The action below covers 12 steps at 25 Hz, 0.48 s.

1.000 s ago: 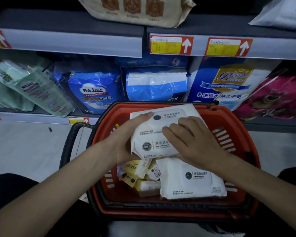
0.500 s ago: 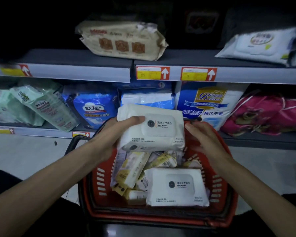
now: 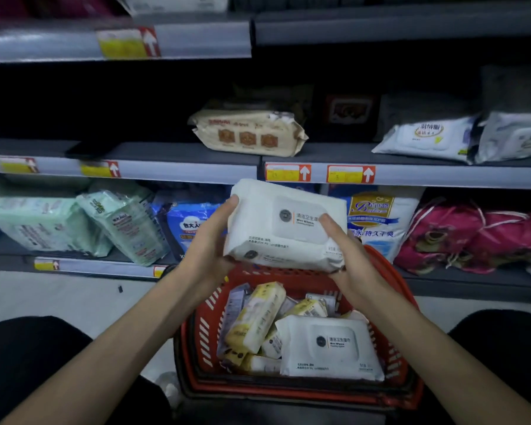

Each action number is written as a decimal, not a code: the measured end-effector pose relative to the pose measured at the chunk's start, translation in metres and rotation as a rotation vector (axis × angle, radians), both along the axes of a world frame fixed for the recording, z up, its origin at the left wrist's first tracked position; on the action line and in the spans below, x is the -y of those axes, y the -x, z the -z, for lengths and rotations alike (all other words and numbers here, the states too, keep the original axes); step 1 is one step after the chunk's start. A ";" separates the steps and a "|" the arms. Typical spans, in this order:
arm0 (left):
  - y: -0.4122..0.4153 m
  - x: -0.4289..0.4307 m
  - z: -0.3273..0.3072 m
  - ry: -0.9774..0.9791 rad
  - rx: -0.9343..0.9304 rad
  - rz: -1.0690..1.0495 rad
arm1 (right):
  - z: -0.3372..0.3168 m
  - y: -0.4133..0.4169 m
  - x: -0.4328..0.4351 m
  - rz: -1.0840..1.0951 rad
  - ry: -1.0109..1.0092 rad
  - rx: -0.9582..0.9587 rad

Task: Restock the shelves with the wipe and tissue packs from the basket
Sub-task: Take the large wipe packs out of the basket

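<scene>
Two hands hold the white wipe packs (image 3: 288, 222), which look like one pack stacked on another. The left hand (image 3: 207, 250) grips the left end, with its thumb on the top corner. The right hand (image 3: 347, 259) grips the right end, with its thumb on the lid. The hands are apart, with the packs squeezed between them. The packs hang in the air above the red basket (image 3: 203, 332), in front of the low shelf full of blue and green bags. Their long side runs from left to right, from one hand to the other, and the lid faces up and toward the person. The right end sits a little lower than the left. The middle shelf (image 3: 334, 154) is higher up and farther away than the hands. A beige pack (image 3: 249, 133) lies on it, and more white packs (image 3: 426, 139) lie well off to the right. Between them is a bare bit of shelf, up and a little to the right of the held packs. The right hand is nearer to that gap, so I think the packs need to go up, forward and a bit right. Another white pack (image 3: 328, 348) and some yellow packs (image 3: 255, 314) wait in the basket.
</scene>
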<state>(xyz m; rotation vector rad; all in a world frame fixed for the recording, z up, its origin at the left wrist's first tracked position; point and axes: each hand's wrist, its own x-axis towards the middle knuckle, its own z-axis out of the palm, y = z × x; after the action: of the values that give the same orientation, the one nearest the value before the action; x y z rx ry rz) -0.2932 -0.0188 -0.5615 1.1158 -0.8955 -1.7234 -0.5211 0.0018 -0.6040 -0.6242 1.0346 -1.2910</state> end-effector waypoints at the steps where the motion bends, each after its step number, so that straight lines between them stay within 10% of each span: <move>1: -0.003 -0.004 -0.002 0.007 0.003 -0.014 | -0.001 -0.001 -0.002 -0.009 -0.012 0.045; 12: -0.027 0.001 0.030 0.052 -0.096 0.089 | 0.027 -0.019 0.012 -0.066 -0.232 0.417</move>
<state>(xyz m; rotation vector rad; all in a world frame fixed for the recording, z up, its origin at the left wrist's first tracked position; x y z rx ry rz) -0.2667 -0.0197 -0.5919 0.9639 -0.9373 -1.8000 -0.5018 -0.0107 -0.6311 -0.1966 0.7936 -1.1584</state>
